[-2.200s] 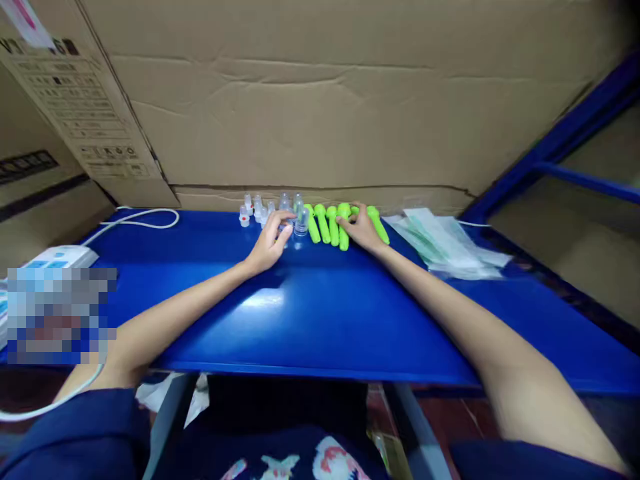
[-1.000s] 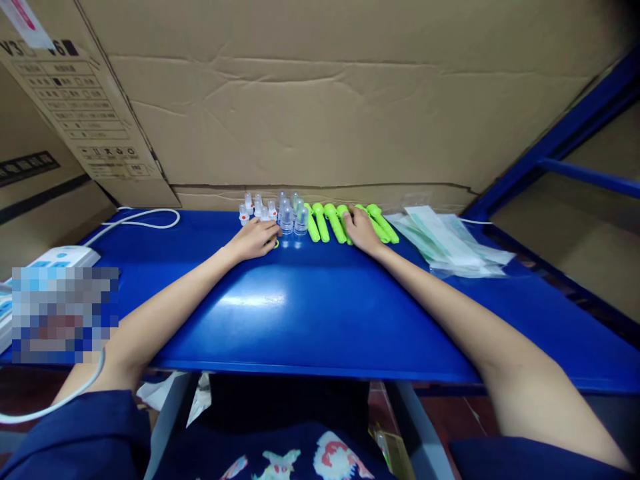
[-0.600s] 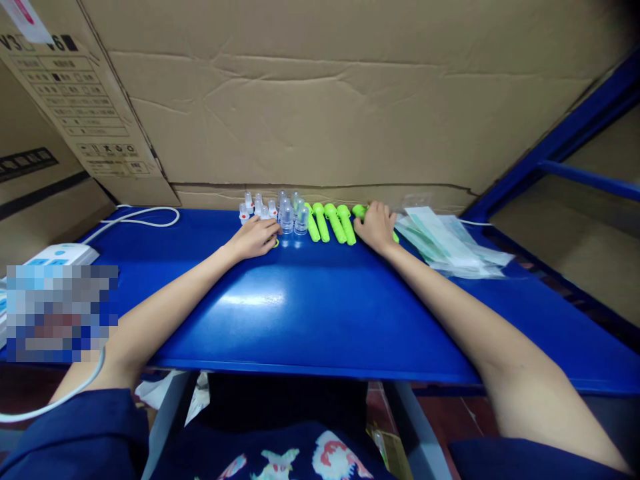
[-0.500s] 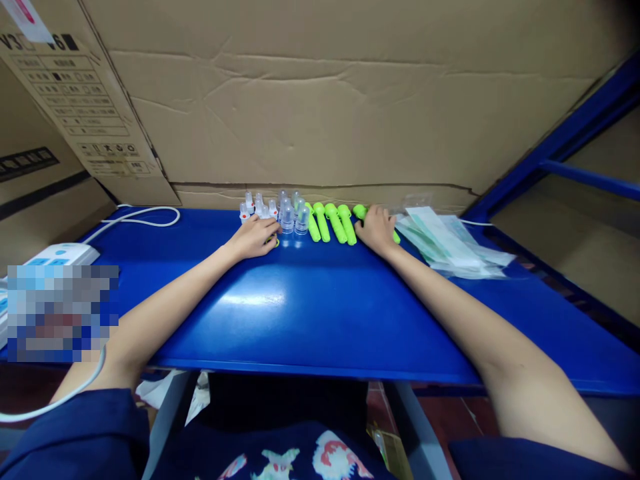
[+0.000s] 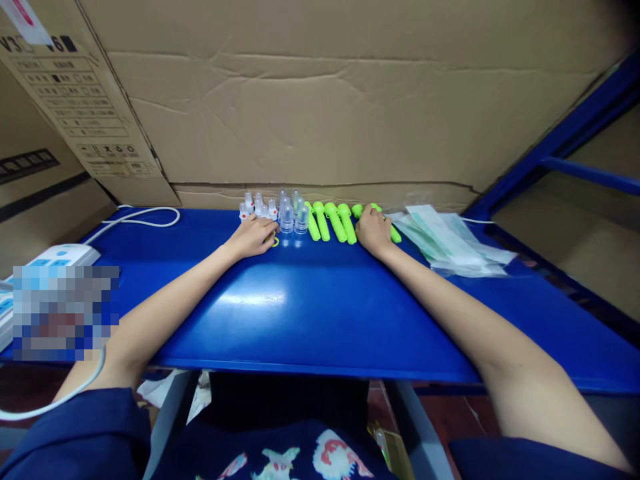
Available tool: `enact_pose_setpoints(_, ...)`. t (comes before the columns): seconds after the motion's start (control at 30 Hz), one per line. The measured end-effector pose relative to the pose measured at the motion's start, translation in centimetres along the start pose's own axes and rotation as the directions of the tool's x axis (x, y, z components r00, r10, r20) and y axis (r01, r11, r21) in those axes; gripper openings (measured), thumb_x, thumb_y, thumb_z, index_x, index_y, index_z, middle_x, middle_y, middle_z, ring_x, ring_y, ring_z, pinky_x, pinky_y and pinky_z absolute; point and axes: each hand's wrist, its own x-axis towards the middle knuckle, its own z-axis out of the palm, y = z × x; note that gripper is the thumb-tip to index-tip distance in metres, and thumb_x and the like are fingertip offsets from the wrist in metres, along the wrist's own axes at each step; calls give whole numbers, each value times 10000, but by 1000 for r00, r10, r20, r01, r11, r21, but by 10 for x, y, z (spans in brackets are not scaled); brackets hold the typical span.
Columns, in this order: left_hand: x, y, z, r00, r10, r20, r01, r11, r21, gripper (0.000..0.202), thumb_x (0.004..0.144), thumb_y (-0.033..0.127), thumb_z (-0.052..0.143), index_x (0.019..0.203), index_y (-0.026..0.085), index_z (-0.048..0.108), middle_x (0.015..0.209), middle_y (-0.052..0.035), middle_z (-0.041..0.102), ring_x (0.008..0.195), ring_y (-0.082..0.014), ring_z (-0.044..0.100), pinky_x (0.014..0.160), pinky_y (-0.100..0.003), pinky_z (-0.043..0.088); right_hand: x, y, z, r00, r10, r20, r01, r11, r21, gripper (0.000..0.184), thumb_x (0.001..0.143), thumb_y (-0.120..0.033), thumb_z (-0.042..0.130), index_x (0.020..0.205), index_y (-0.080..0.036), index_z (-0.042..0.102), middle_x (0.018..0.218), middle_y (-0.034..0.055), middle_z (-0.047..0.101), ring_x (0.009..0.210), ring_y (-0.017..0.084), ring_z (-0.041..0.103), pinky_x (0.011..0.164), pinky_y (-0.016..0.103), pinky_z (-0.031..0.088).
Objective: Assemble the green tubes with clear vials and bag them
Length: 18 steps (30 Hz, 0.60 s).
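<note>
My left hand (image 5: pixel 253 235) lies palm down on the blue table, fingers bent over a small yellow-green ring (image 5: pixel 275 241) that peeks out by the fingertips. Just behind it stand small white pieces (image 5: pixel 249 200) with clear tips and red dots. Clear domed cups (image 5: pixel 287 219) are grouped to their right. Several bright green torch-shaped handles (image 5: pixel 335 223) lie side by side in a row. At the right end of that row, my right hand (image 5: pixel 374 231) curls over another green handle (image 5: pixel 395 233), covering most of it.
Flat clear-and-green plastic bags (image 5: pixel 450 240) lie right of my right hand. A white power strip (image 5: pixel 60 257) with a cable sits at the left. Cardboard (image 5: pixel 320 120) walls the back of the blue table (image 5: pixel 320 313); a blue metal frame (image 5: pixel 560 147) rises at the right.
My right hand has shifted slightly left, and more of the green handle beside it shows. My left hand has hardly moved.
</note>
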Motion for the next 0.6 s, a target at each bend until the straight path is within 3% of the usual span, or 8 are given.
enact_pose_setpoints(0.2,0,3,-2,994,-34,-102,35,999,7,302,1005,237,342,1122,133,600,1086,-143,703,996,-264,665,854,-388,431,-1,-2,-3,999,13,-33,-10,996,86,498,864,-80,304,1324,22,467,1216,349,595,1191,444,563,944,633,417)
enact_pose_setpoints(0.33,1,5,-2,973,-87,-215,71,994,-81,303,1026,265,332,1166,129,564,1094,-156,678,1030,-267,647,891,-400,466,-1,-5,-9,996,20,-86,-2,976,216,582,907,-161,315,1460,18,343,1306,322,570,1247,423,551,989,599,431)
enact_pose_setpoints(0.5,2,1,7,907,-233,-352,129,947,-295,267,1027,288,348,1164,164,541,1065,-129,653,998,-230,637,897,-393,509,-4,-13,-20,951,-107,-292,212,909,358,605,1014,-359,227,1563,-102,223,1539,229,403,1414,343,426,1112,532,377)
enact_pose_setpoints(0.6,2,1,9,869,-329,-370,158,893,-422,258,1025,309,367,1177,184,535,1088,-118,652,949,-203,640,889,-386,531,-12,-25,-27,922,-231,-311,334,881,336,607,1030,-399,198,1563,-117,259,1520,205,435,1403,336,439,1119,511,380)
